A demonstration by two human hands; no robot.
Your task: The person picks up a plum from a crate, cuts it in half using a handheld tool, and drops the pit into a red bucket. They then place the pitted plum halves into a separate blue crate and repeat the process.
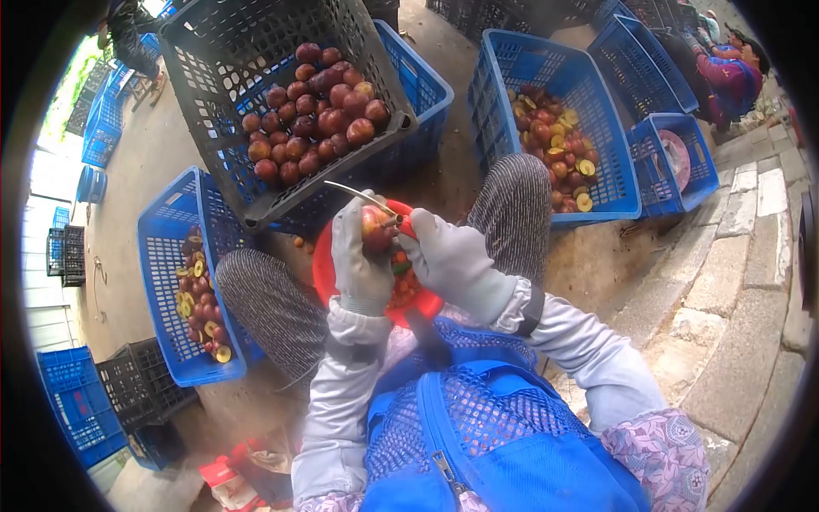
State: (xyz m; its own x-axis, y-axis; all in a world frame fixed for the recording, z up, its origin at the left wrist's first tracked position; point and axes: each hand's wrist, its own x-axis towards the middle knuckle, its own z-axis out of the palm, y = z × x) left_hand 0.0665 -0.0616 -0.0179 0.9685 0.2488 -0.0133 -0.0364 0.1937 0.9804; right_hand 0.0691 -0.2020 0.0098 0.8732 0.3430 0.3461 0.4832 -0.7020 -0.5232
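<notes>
My left hand [354,256], in a pale grey glove, is closed around a red-yellow plum [377,229] above my lap. In my right hand [452,260], also gloved, is a knife with a red handle [407,225]. A thin, curved metal strip [351,189] arches over the plum, close to the knife; how the two join is hard to make out. Beneath both hands sits a red basin [324,264] between my knees, with small orange-red bits [404,290] in it. My fingers partly cover the plum and the handle.
Ahead, a black crate [286,209] of whole plums [311,119] rests tilted on a blue one. Blue crates of cut plums stand at right [559,60] and left [162,247]. Another person [734,77] sits far right, beside stone paving [725,282].
</notes>
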